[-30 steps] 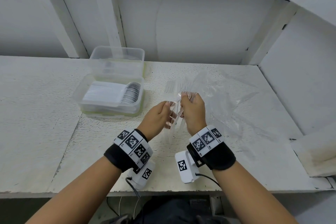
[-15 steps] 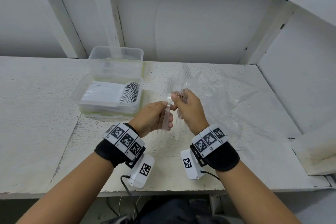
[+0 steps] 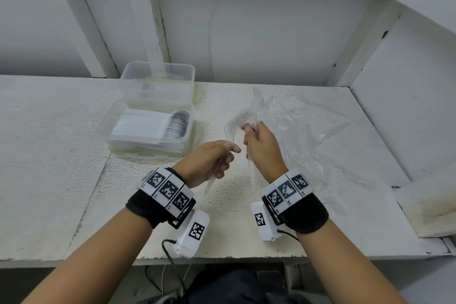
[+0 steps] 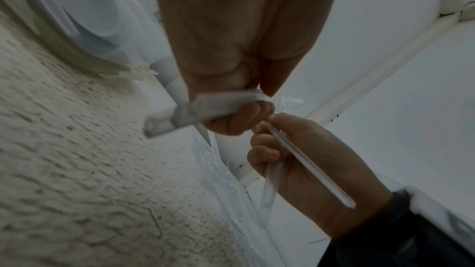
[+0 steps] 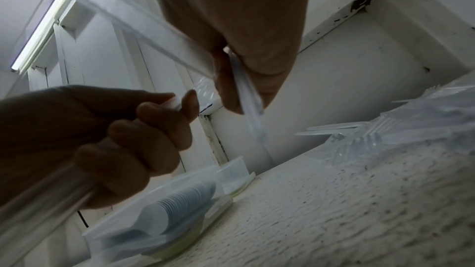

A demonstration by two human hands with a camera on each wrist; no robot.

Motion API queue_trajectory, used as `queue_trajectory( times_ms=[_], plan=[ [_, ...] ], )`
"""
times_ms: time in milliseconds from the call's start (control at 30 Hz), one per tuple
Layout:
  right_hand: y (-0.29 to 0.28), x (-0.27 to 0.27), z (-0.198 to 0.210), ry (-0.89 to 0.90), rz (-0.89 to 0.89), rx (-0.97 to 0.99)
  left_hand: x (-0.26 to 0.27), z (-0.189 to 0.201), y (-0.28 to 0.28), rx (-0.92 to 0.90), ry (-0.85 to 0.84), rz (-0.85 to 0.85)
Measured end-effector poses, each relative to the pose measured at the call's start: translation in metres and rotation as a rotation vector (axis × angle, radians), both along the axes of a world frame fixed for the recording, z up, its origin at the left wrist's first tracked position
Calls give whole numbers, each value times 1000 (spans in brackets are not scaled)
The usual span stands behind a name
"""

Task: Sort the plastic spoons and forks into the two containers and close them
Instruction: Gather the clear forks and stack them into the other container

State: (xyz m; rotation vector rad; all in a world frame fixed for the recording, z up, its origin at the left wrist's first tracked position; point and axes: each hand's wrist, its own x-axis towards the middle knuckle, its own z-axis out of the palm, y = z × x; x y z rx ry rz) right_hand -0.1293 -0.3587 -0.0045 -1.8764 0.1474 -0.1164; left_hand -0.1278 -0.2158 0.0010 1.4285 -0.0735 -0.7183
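Observation:
Above the middle of the table my left hand [image 3: 217, 158] grips a bundle of clear plastic forks [image 3: 233, 128] by the handles, tines up; the bundle's handle end [image 4: 195, 109] shows in the left wrist view. My right hand [image 3: 259, 143] holds a few more clear forks [image 3: 256, 106], handles pointing down past the wrist. At the left a near container [image 3: 148, 128] holds a stack of white spoons [image 3: 177, 123]. Behind it stands a second clear container [image 3: 158, 81]; its contents are unclear. More clear forks [image 5: 372, 137] lie on the table at the right.
A crumpled clear plastic bag [image 3: 320, 136] lies right of my hands. The white table [image 3: 49, 155] ends in a front edge near my forearms. A white wall and beams close off the back and the right side.
My hands have moved apart: the left drew its fork bundle left and down, the right lifted its forks up and slightly away. The containers have not moved.

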Motion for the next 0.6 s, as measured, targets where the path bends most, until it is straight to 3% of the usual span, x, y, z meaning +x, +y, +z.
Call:
queue_trajectory(
  times_ms=[267, 600],
  plan=[
    [-2, -3, -7, -57, -105, -6, 0, -5, -9, -55, -61, 229],
    [15, -4, -6, -97, -90, -107, -2, -9, -13, -110, -42, 251]
  ],
)
